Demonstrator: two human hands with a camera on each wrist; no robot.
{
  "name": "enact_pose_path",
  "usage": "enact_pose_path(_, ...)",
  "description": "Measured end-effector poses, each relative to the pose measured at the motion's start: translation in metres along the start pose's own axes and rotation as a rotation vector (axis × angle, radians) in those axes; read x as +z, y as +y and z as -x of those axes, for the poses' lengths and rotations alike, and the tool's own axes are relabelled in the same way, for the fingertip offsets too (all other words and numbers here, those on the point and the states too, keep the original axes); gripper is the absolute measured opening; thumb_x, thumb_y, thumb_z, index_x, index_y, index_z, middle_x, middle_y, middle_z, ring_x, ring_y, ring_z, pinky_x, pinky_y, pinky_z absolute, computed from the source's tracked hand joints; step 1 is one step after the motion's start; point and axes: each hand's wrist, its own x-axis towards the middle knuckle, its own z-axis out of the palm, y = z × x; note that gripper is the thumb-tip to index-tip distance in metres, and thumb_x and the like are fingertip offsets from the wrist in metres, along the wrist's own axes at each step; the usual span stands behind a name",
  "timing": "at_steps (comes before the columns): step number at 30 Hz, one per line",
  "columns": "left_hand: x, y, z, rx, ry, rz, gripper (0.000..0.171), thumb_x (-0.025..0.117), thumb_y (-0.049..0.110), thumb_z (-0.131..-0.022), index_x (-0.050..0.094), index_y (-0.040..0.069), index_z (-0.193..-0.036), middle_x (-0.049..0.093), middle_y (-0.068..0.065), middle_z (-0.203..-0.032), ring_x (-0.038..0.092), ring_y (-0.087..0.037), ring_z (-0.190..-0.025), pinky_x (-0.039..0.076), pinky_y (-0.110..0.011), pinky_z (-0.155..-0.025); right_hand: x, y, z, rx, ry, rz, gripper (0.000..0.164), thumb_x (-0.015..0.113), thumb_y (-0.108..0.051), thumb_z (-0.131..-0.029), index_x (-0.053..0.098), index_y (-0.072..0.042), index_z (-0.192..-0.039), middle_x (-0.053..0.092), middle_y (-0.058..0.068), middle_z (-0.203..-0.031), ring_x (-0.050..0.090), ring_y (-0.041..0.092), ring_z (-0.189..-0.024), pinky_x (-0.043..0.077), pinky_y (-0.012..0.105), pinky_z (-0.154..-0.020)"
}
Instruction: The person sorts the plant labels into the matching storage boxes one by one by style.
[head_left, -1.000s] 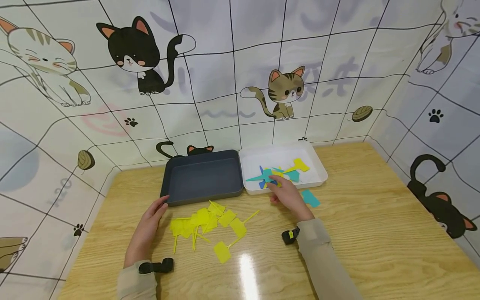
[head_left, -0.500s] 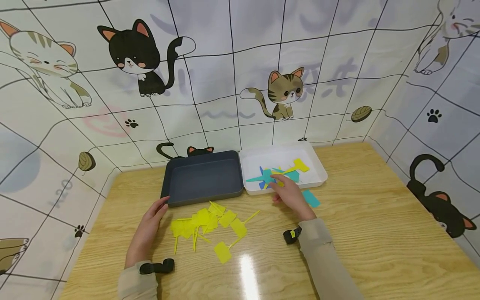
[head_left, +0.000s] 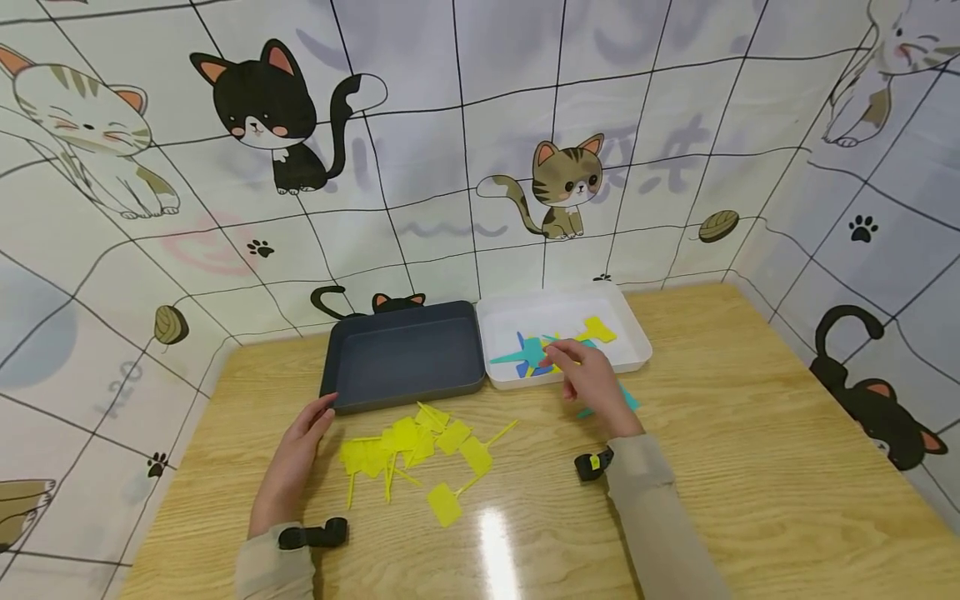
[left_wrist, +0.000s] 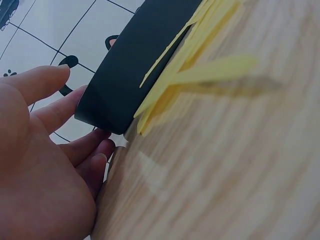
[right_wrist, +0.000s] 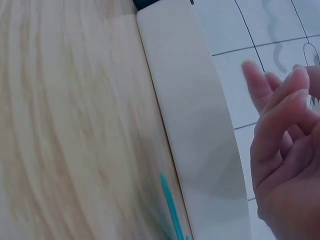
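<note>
My left hand (head_left: 296,454) touches the near left corner of a dark grey tray (head_left: 405,358), its fingertips along the wall (left_wrist: 130,65) in the left wrist view. Over the front edge of a white tray (head_left: 525,310), my right hand (head_left: 592,383) hovers with bent fingers. Nothing shows between those fingers (right_wrist: 270,125) in the right wrist view. Just left of its fingertips lies a teal plant label (head_left: 532,350), on top of blue and yellow ones in the white tray. A yellow label (head_left: 600,329) lies farther right there, partly hidden by the hand.
A heap of yellow plant labels (head_left: 405,435) lies on the wooden table (head_left: 750,433) in front of the dark tray. Another teal label (head_left: 630,400) rests by the white tray, partly under the right forearm. A cat-print sheet (head_left: 435,167) stands behind both trays.
My right hand has drawn back slightly to the right and lifted off the teal label, which stays in the white tray. My left hand holds its place.
</note>
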Motion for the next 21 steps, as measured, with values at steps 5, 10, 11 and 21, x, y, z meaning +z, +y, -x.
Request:
enact_pose_path(5, -0.002, -0.001, 0.002, 0.013, -0.011, 0.01, 0.05, 0.04, 0.048, -0.091, 0.034, 0.028, -0.137, 0.019, 0.003, -0.146, 0.013, -0.02, -0.133, 0.011, -0.049, -0.105, -0.01, 0.016, -0.004, 0.034, 0.005, -0.039, 0.031, 0.05, -0.035, -0.091, 0.061, -0.007, -0.101, 0.061, 0.017, -0.09, 0.042, 0.022, -0.043, 0.042, 0.035, -0.043)
enact_pose_path(10, -0.004, -0.002, 0.0, 0.016, -0.011, 0.01, 0.05, 0.041, 0.048, -0.091, 0.034, 0.028, -0.137, 0.019, 0.001, -0.145, 0.015, -0.021, -0.132, 0.013, -0.049, -0.104, -0.014, 0.029, -0.007, 0.076, -0.026, -0.007, 0.036, 0.052, -0.045, -0.087, 0.061, -0.014, -0.102, 0.061, 0.017, -0.097, 0.042, 0.021, -0.044, 0.043, 0.04, -0.047)
enact_pose_path(11, -0.004, -0.002, -0.001, 0.02, -0.013, 0.01, 0.05, 0.041, 0.047, -0.091, 0.034, 0.027, -0.137, 0.019, 0.001, -0.145, 0.014, -0.021, -0.132, 0.013, -0.049, -0.104, -0.014, 0.029, -0.007, 0.072, -0.031, 0.005, 0.036, 0.052, -0.045, -0.087, 0.06, -0.014, -0.103, 0.061, 0.017, -0.098, 0.043, 0.023, -0.045, 0.043, 0.04, -0.048)
enact_pose_path(21, -0.002, -0.002, -0.001, 0.049, -0.031, 0.02, 0.048, 0.04, 0.044, -0.093, 0.033, 0.026, -0.137, 0.018, 0.002, -0.145, 0.011, -0.021, -0.133, 0.012, -0.049, -0.104, -0.021, 0.026, 0.002, 0.074, -0.081, 0.128, 0.04, 0.051, -0.041, -0.089, 0.056, -0.008, -0.112, 0.061, 0.016, -0.098, 0.055, 0.035, -0.07, 0.048, 0.043, -0.056)
